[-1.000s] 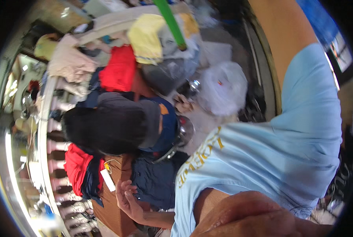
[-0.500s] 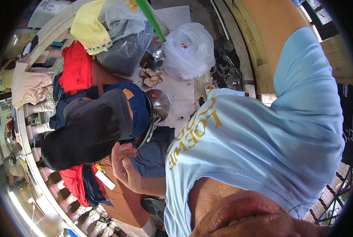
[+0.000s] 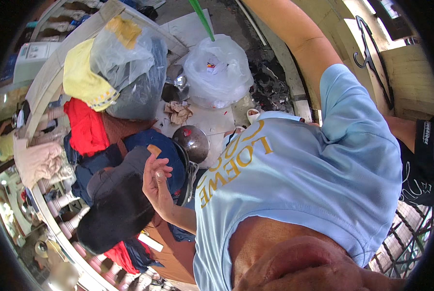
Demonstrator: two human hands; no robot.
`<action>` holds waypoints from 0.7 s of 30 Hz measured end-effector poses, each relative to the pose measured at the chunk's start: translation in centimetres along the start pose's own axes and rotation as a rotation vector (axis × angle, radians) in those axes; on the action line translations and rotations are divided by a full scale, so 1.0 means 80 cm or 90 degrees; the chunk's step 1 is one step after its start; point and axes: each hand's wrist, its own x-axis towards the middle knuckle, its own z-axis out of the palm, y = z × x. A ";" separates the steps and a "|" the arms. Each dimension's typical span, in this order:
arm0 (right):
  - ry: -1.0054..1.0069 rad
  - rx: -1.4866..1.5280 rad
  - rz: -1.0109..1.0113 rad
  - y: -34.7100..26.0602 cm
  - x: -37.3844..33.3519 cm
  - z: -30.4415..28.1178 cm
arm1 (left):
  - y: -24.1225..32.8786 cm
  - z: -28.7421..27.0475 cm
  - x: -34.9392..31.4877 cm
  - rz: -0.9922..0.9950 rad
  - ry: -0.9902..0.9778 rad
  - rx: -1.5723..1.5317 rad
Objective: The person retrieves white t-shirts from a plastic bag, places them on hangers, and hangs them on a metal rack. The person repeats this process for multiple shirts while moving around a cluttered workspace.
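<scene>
Left hand [image 3: 156, 182]: lifting palm-up, fingers loosely curling, gripping nothing.
Dark garment [image 3: 117, 203]: lying just beside the hand, perhaps touching.
Right hand: reaching overhead, unseen.

Dark matt cloth garments [image 3: 117, 203] centre left, red woven cloth [image 3: 86, 127] upper left, clear glossy crinkled plastic bag [image 3: 219, 72] top centre, polished metal bowl [image 3: 194, 141] with dull reflections at centre, smooth green plastic rod [image 3: 201, 19] top, light blue matt cotton shirt [image 3: 319, 174] right.
</scene>
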 end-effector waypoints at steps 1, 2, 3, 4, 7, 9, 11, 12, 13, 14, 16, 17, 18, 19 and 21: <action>0.052 -0.050 -0.058 0.015 0.002 -0.016 | 0.000 0.005 0.018 -0.002 -0.025 -0.010; 0.103 -0.102 -0.117 0.039 0.002 -0.028 | 0.000 0.008 0.036 -0.005 -0.049 -0.019; 0.146 -0.143 -0.172 0.065 -0.008 -0.032 | -0.006 0.013 0.052 -0.001 -0.071 -0.017; 0.130 -0.137 -0.121 0.079 -0.017 -0.027 | -0.017 0.019 0.067 0.003 -0.080 -0.024; 0.098 -0.186 -0.006 0.104 -0.027 -0.045 | -0.045 0.029 0.115 -0.039 -0.109 -0.017; 0.110 -0.178 0.031 0.107 -0.020 -0.045 | -0.054 0.033 0.152 -0.063 -0.161 0.015; 0.156 -0.254 -0.071 0.134 0.013 -0.056 | -0.082 0.032 0.188 -0.061 -0.198 0.010; 0.172 -0.298 -0.169 0.163 0.025 -0.047 | -0.100 0.035 0.204 -0.074 -0.199 -0.026; 0.152 -0.215 0.008 0.167 0.028 -0.045 | -0.113 0.037 0.224 -0.061 -0.216 -0.015; 0.152 -0.231 0.015 0.189 0.033 -0.052 | -0.127 0.041 0.245 -0.064 -0.228 -0.042; 0.171 -0.293 0.073 0.240 0.033 -0.081 | -0.149 0.055 0.275 -0.091 -0.235 -0.074; 0.172 -0.340 0.137 0.261 0.021 -0.111 | -0.149 0.070 0.300 -0.091 -0.264 -0.095; 0.165 -0.369 0.203 0.283 0.010 -0.134 | -0.157 0.080 0.315 -0.109 -0.275 -0.102; 0.176 -0.351 0.243 0.314 -0.001 -0.142 | -0.165 0.087 0.321 -0.134 -0.268 -0.101; 0.227 -0.395 0.307 0.368 -0.040 -0.182 | -0.191 0.105 0.345 -0.192 -0.305 -0.088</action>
